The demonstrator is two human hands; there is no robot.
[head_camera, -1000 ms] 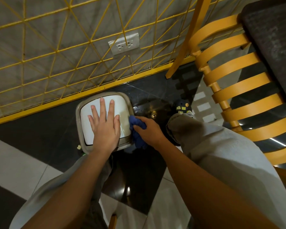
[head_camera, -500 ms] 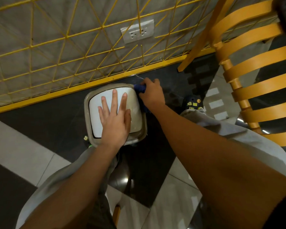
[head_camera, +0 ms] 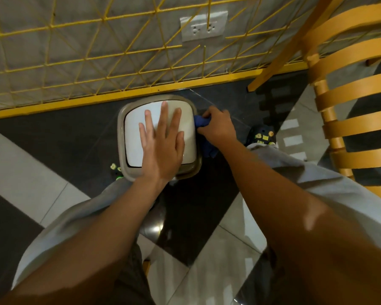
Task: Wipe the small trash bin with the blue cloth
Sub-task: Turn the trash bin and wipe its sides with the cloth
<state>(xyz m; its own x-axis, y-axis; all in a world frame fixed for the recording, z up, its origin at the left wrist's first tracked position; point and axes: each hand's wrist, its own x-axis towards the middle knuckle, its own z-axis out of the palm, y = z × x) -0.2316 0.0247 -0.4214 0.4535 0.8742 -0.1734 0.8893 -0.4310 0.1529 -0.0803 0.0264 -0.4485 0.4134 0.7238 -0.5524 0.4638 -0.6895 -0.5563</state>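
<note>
Small trash bin sits on the dark floor tile, centre of view, just near of the yellow baseboard strip along the far wall. Grey-beige rim, white lid on top. Left hand lies flat on the lid, palm down, fingers spread wide and pointing far, holding nothing. Blue cloth is bunched against the bin's right side, touching the rim; part of it hangs lower beside the bin wall. Right hand is closed around the cloth, fingers curled over it, pressing it to the bin's right edge. Both forearms are bare, reaching in from the near edge. Grey trouser legs show left and right of the bin. Dark shoe with yellow marks right of the right hand; a bit of another shoe peeks out at the bin's near-left corner. Floor is dark and light tiles, glossy. Far wall carries a yellow wire grid and a white power outlet. Yellow slatted chair stands at right, well apart from the bin.
</note>
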